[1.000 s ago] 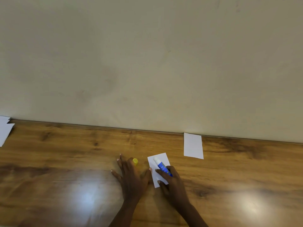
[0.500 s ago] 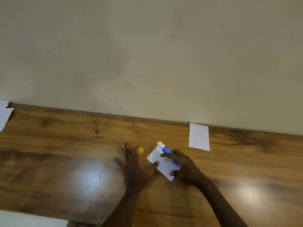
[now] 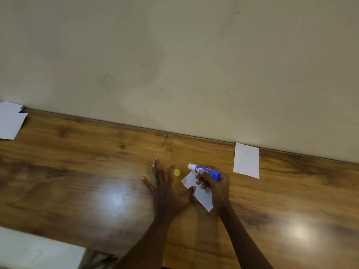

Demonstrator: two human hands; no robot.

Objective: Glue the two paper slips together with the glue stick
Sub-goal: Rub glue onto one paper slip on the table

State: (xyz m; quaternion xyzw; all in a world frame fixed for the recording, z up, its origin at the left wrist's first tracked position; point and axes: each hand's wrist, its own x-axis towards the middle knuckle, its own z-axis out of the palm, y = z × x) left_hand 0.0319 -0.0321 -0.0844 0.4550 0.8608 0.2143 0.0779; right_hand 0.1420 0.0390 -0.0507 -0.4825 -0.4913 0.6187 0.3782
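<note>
A small white paper slip (image 3: 202,195) lies tilted on the wooden table (image 3: 77,171). My left hand (image 3: 167,189) rests flat beside it with fingers spread, and its thumb touches the slip's left edge. My right hand (image 3: 215,183) grips a blue glue stick (image 3: 206,169) with its white tip uncapped and pointing left, just above the slip's far corner. The yellow cap (image 3: 177,172) lies on the table by my left fingers. A second white slip (image 3: 246,160) lies to the right against the wall.
More white sheets (image 3: 10,121) lie at the table's far left by the wall. A beige wall (image 3: 174,65) rises directly behind the table. A white surface (image 3: 38,251) shows beyond the table's near edge at lower left.
My right hand has lifted the glue stick off the slip and turned it sideways. The slip has rotated under my left thumb. The camera has tilted.
</note>
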